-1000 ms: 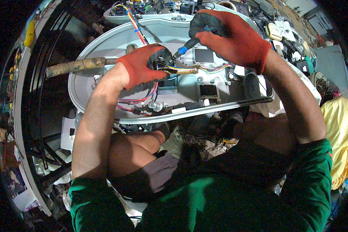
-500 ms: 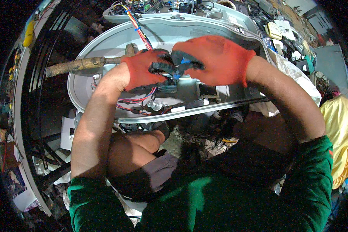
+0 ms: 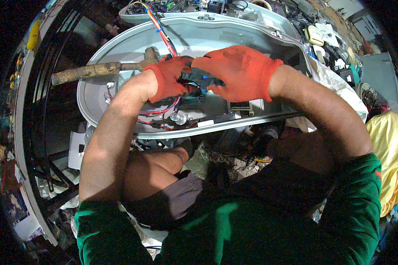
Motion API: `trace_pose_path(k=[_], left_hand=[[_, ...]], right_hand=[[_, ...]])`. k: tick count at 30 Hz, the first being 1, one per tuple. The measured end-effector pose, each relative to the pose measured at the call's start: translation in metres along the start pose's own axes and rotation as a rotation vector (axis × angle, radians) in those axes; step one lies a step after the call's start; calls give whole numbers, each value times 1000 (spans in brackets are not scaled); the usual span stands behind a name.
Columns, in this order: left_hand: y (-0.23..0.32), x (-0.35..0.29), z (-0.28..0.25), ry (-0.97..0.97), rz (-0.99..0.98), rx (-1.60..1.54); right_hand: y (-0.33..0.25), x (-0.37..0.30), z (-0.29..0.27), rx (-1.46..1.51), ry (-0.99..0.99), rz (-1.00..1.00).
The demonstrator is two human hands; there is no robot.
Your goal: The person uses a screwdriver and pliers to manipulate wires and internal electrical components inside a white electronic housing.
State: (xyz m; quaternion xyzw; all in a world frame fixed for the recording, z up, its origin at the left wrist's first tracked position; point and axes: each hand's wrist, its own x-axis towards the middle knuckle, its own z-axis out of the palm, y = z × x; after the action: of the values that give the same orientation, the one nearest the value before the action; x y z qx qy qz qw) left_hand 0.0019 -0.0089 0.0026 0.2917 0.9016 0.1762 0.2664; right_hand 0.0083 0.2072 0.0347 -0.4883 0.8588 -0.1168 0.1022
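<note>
Both hands wear red gloves with black palms and meet over a grey plastic housing (image 3: pixel 119 42). My left hand (image 3: pixel 170 79) is closed, its fingers bent around something hidden below the knuckles. Against it, my right hand (image 3: pixel 236 75) is closed too, with thumb and fingers pinched together. A small blue piece (image 3: pixel 204 78) shows between the fingertips; what it belongs to is covered by the gloves. Multicoloured wires (image 3: pixel 161 33) run from the far side down behind my left hand. Red and blue wires (image 3: pixel 157 112) lie below it inside the housing.
A hammer (image 3: pixel 86 73) with a worn wooden handle lies across the housing's left rim. A round metal part (image 3: pixel 178 118) sits near the front wall. Beyond stands another grey shell (image 3: pixel 269 22) with electronics. Scrap parts and a yellow cloth (image 3: pixel 382 154) are at the right.
My right hand has shifted left and slightly down. My left hand has moved a little to the right, so the two gloves are closer together. The hammer's handle lies as before.
</note>
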Motion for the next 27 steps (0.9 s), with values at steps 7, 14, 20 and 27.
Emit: trace_pose_path(k=[7, 14, 20, 27], left_hand=[[-16, 3, 7, 13, 120, 33], [-8, 0, 7, 47, 58, 85], [1, -5, 2, 40, -10, 20], [4, -5, 4, 76, 48, 177]], right_hand=[[-2, 1, 2, 8, -2, -3], [-5, 3, 3, -37, 16, -22], [-4, 3, 9, -56, 74, -45], [-8, 3, 4, -58, 21, -20]])
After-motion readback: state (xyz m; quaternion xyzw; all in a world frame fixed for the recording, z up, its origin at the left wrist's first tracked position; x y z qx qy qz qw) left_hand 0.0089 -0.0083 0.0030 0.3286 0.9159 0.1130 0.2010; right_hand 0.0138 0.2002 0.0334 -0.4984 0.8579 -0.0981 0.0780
